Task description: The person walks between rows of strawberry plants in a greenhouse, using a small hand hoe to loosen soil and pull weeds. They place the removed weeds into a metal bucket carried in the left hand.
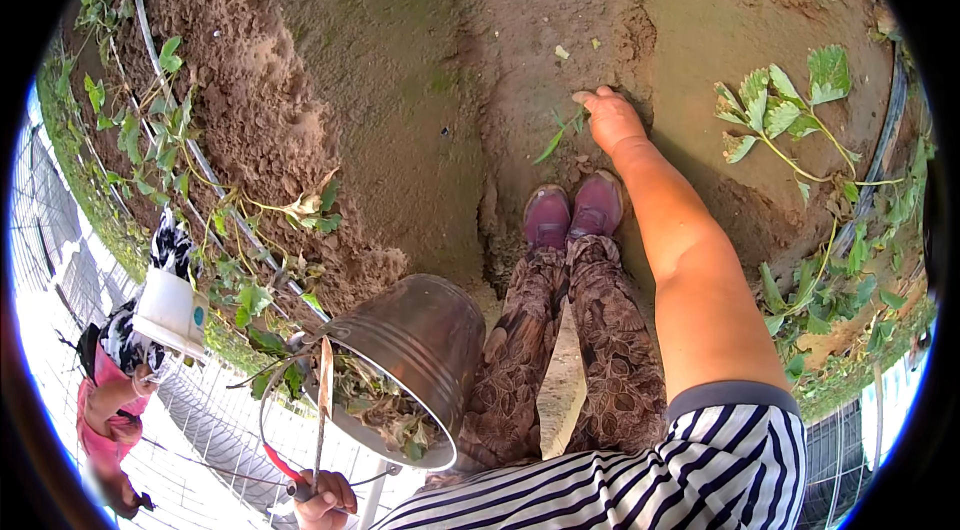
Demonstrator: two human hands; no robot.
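My left hand (pixel 324 501) is at the bottom left, closed around the wire handle (pixel 279 461) of a metal bucket (pixel 420 335), by a red and dark section. A thin wooden stick (pixel 324 395) rises from the same hand across the bucket's mouth. Wilted and dry leaves (pixel 394 414) lie inside the tilted bucket. My right hand (pixel 615 119) reaches down over the soil path, just ahead of my purple shoes (pixel 571 209). Beside its fingers is a green grass-like weed (pixel 552 146); whether they grip it is hidden.
Raised soil beds flank the path, with drip hoses (pixel 191 144) and leafy plants (pixel 161 132) on the left. A leafy strawberry-like stem (pixel 787 110) lies over the right bed. Another person (pixel 112 395) stands at the left by a white bucket (pixel 171 311).
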